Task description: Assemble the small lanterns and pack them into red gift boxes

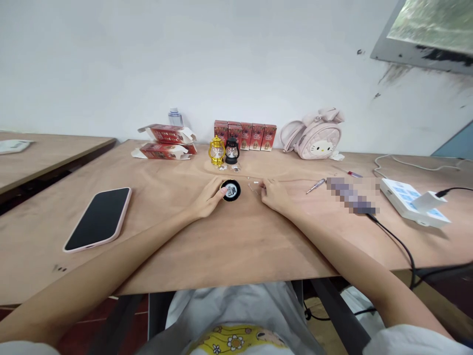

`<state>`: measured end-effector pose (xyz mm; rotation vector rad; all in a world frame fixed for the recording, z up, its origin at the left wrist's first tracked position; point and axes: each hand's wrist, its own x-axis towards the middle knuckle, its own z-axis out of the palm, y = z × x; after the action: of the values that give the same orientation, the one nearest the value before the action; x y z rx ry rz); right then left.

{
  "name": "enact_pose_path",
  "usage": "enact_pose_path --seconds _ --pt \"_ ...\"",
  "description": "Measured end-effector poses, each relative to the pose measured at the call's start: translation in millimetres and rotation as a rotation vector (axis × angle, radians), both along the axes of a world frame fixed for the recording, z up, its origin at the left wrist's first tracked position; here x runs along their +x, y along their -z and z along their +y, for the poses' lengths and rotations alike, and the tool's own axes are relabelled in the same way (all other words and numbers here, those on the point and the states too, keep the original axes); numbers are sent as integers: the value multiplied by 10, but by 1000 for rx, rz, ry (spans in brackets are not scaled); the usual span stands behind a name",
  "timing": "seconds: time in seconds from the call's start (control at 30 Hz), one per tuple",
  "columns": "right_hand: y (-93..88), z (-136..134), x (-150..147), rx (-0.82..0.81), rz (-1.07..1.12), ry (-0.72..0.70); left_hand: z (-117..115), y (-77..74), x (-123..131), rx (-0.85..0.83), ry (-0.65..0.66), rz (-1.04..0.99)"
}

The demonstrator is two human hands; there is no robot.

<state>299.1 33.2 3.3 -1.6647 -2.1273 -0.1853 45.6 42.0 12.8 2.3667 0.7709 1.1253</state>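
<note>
My left hand (pixel 210 198) holds a round black part (pixel 237 190) by its left side, thumb on its rim. Small metallic pieces show in the part's pale centre. To the right, my right hand (pixel 272 195) rests on the table with its fingers curled together beside a thin wire (pixel 253 188); what they hold, if anything, is too small to name. A small white piece (pixel 256 182) lies near those fingertips. Behind the hands stand a gold lantern (pixel 217 151) and a black lantern (pixel 232 151), upright side by side.
Several red boxes (pixel 257 137) stand by the wall, with opened red cartons (pixel 162 151) left of them. A pink bag (pixel 321 140), a screwdriver (pixel 315 186) and a power strip (pixel 410 201) are at the right. A phone (pixel 99 218) lies left on the table (pixel 207 256).
</note>
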Motion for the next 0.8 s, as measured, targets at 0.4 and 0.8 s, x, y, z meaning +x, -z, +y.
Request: enact_pose_path --seconds 0.4,0.8 --pt "47 40 97 -72 194 -11 -40 -38 -18 1 82 63" --pt "94 43 102 49 162 -164 -27 -32 -24 -8 87 71"
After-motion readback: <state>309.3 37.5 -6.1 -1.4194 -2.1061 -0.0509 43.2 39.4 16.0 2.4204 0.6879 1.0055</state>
